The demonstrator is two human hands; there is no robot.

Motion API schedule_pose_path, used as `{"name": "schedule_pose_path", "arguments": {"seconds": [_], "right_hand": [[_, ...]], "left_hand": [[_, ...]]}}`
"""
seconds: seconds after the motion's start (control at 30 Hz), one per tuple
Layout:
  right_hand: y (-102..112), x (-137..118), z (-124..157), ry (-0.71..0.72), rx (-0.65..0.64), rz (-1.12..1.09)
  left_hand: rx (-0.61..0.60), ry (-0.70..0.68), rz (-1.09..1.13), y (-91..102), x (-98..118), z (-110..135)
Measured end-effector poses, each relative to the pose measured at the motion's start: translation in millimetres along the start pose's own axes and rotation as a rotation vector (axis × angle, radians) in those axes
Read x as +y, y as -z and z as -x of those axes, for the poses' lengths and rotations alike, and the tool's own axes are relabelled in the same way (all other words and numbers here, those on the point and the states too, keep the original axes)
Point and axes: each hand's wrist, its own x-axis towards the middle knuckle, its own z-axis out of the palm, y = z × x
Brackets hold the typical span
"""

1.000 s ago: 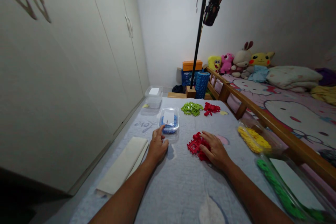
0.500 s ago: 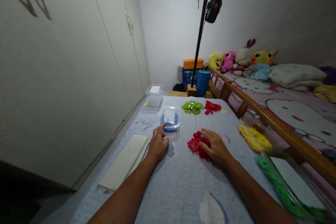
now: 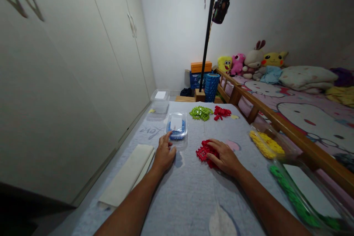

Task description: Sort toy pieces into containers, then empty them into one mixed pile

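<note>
My right hand [image 3: 225, 158] is cupped over a small pile of red plastic pieces [image 3: 203, 152] on the cloth, its thumb and fingers curved around them. Some of the red pieces have square, notched outlines; the rest are hidden under the palm. My left hand [image 3: 165, 155] rests on the cloth with its fingers apart and holds nothing. Its index finger reaches the near edge of a clear lidded container [image 3: 186, 124] with blue pieces [image 3: 177, 135] inside and a white label on top.
Green pieces [image 3: 201, 113] and another red pile [image 3: 222, 112] lie at the far end. A clear container [image 3: 162, 105] stands far left, a folded cream cloth [image 3: 127, 177] near left. Containers of yellow pieces [image 3: 265, 143] and green pieces [image 3: 293, 195] line the right, beside a wooden bed rail [image 3: 276, 118].
The view has shifted slightly, so everything sits a little further left. Both hands stay in nearly the same places, the right one still over the red pieces.
</note>
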Motion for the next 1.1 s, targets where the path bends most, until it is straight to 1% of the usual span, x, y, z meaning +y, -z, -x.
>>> {"name": "schedule_pose_path", "arguments": {"seconds": [0.23, 0.4, 0.73, 0.93, 1.1], "right_hand": [[-0.7, -1.1, 0.1, -0.004, 0.009, 0.011], [-1.2, -1.9, 0.1, -0.008, 0.008, 0.016], [-2.5, -2.7, 0.0, -0.005, 0.027, 0.018], [-2.5, -2.5, 0.2, 0.007, 0.037, 0.021], [-4.0, -1.5, 1.5, -0.009, 0.039, 0.019]], "left_hand": [[-0.005, 0.012, -0.015, 0.2, 1.1, -0.2], [0.004, -0.015, -0.037, -0.2, 1.2, 0.3], [0.001, -0.004, -0.015, 1.0, 3.5, 0.7], [0.008, -0.012, -0.015, -0.1, 0.3, 0.7], [0.005, -0.009, -0.005, -0.1, -0.5, 0.9]]}}
